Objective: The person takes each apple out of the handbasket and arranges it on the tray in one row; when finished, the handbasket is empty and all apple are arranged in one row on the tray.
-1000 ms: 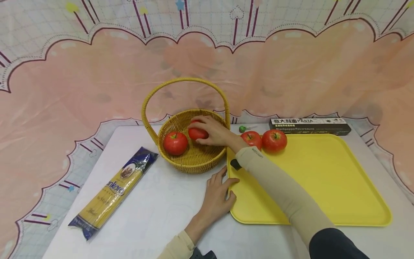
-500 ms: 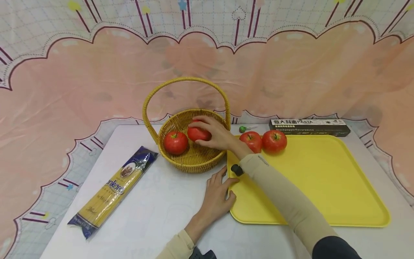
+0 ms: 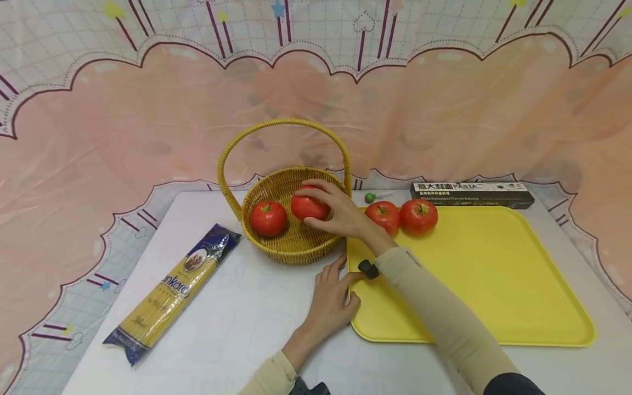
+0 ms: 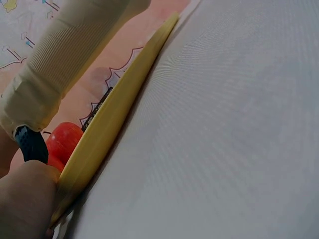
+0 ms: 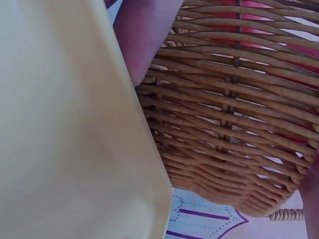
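My right hand [image 3: 343,215] reaches into the yellow wicker basket [image 3: 301,255] and grips a red apple [image 3: 308,206] with its fingers over the top and its thumb low in front. A second red fruit with a green stem [image 3: 268,218] sits beside it, to the left in the basket. In the right wrist view, fingers [image 5: 147,40] show against the woven wall [image 5: 224,94]. My left hand [image 3: 329,304] rests at the left edge of the yellow tray [image 3: 474,274], fingers spread, with forefinger and thumb at the rim; its thumb side also shows in the left wrist view.
Two red apples [image 3: 418,215] sit at the tray's back left corner. Behind the tray lie a black pasta box [image 3: 471,195] and a green lollipop [image 3: 370,197]. A spaghetti packet [image 3: 173,293] lies at the left. The basket's tall handle [image 3: 283,122] arches above it.
My right hand and the gripped apple have shifted a little to the right inside the basket, away from the other fruit. My left hand has stayed at the tray's edge.
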A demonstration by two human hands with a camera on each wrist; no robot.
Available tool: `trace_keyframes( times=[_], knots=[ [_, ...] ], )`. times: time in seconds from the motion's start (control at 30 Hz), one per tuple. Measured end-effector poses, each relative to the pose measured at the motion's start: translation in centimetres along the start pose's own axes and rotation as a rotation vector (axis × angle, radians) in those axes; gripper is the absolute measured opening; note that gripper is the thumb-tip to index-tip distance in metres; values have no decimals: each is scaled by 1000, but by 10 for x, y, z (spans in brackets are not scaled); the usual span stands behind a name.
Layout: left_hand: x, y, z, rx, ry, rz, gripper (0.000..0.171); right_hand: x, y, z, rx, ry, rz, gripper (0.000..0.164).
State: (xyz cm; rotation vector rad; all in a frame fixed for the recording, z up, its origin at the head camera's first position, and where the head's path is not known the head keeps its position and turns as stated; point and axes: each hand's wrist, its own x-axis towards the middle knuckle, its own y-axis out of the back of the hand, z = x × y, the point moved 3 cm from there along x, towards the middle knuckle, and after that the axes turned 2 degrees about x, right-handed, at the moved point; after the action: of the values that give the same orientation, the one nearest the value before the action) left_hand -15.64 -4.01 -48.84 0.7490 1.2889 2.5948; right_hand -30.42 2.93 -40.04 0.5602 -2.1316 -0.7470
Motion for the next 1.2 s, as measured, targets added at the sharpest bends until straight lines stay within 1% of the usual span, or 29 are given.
trace_keyframes(
  times=[0.2,0.43,0.63,0.87,1.07,1.13,1.2],
  knots=[
    [0,-1,0,0,2,-4,35,-10,7,-5,53,-10,45,53],
    [1,-1,-1,7,13,-21,35,-18,16,-7,70,-35,90,54],
    [1,-3,-2,18,5,-11,35,-29,21,-8,82,-61,110,54],
    [0,-3,-2,30,-8,-2,35,-41,30,-11,149,-92,155,56],
    [1,-2,-1,37,-28,29,35,-49,44,-32,191,-128,185,55],
    [1,-2,-1,38,-31,33,35,-51,49,-40,182,-133,188,55],
    [1,-3,-1,36,-30,33,36,-54,53,-43,170,-143,197,54]
  ],
)
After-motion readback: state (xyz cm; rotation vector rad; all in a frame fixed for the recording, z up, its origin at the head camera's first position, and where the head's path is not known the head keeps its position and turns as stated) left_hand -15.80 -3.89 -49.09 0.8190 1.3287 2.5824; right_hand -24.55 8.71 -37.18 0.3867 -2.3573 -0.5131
